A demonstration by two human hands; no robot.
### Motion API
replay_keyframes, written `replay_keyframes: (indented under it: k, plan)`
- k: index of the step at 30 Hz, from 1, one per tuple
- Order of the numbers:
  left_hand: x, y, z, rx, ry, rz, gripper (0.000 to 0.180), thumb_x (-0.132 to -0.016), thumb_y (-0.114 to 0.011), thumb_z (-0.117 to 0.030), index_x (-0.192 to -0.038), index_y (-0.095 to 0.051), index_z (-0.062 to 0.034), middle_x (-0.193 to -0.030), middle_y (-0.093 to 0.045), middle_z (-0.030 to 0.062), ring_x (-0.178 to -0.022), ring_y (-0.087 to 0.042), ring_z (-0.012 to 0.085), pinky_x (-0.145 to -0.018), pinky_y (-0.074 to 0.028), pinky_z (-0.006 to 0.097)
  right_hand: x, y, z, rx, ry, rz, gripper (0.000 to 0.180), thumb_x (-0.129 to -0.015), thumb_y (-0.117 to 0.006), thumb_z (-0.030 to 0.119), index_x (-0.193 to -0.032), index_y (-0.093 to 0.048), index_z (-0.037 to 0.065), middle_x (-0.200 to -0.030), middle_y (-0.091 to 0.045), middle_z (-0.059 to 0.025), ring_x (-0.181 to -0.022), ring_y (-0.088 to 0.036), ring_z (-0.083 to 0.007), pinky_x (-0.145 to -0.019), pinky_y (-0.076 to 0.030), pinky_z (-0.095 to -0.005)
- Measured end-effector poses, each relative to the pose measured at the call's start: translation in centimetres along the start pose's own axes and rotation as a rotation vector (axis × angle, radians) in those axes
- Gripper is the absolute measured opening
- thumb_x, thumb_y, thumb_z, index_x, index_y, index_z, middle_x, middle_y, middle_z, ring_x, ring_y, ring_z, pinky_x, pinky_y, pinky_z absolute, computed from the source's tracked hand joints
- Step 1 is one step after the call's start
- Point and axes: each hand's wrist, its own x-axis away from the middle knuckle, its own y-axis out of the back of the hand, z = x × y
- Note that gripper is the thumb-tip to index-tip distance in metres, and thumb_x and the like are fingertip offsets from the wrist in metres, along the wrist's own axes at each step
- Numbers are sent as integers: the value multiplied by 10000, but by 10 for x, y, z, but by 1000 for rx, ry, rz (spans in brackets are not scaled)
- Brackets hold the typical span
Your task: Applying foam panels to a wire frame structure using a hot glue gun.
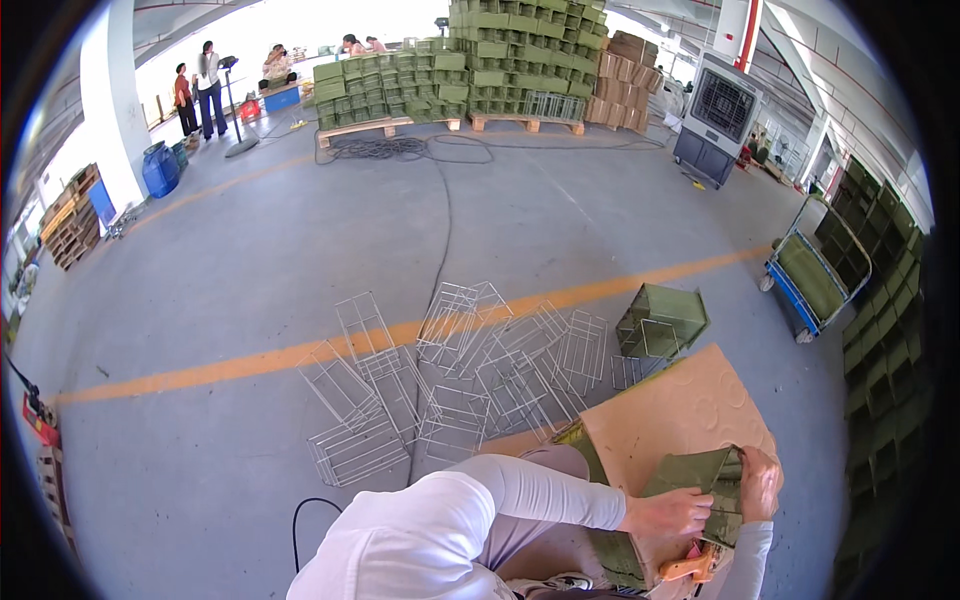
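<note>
In the lower right, both hands are on a dark green box-like piece (690, 470) that looks woven and rests on a tan cardboard sheet (665, 400). My left hand (675, 513) pinches its near edge, fingers closed. At its right side, my right hand (761, 484) grips the upper corner, with the fingertips partly hidden. Just below the hands lies an orange pistol-shaped tool (688, 566), touched by neither hand. More green material (620, 560) shows under the cardboard.
Several wire frames (455, 330) lie jumbled on the floor ahead, beside a green box (665, 315). A hand cart (815, 270) and stacked green boxes (880, 340) stand right. Farther off are pallet stacks (520, 60), an air cooler (718, 110), a cable (445, 200) and people.
</note>
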Motion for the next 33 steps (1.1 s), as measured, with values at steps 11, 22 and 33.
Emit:
replay_keyframes:
  k: [11, 22, 33]
  plan:
    - [-6, -4, 1, 43, -39, 8, 149, -828, -643, -240, -757, -623, -110, -821, -545, 32, -931, -498, 213, -753, -414, 347, 11, 13, -28, 24, -91, 110, 151, -830, -655, 6, -979, -650, -23, -861, -639, -244, -804, -624, -427, -707, -485, -458]
    - [-4, -2, 0, 53, -34, -11, 152, -813, -642, -232, -724, -619, -110, -796, -538, 33, -900, -496, 216, -735, -408, 342, 18, 26, -20, -139, -120, 26, 195, -819, -625, -55, -1008, -656, -24, -897, -664, -224, -845, -630, -426, -754, -491, -458]
    - [-3, -10, -1, 17, -59, -9, 142, -777, -618, -244, -708, -597, -122, -781, -521, 23, -900, -494, 216, -731, -403, 335, 27, 17, -44, 58, -90, 136, 144, -789, -637, -51, -930, -638, -28, -826, -631, -220, -796, -618, -417, -719, -471, -478]
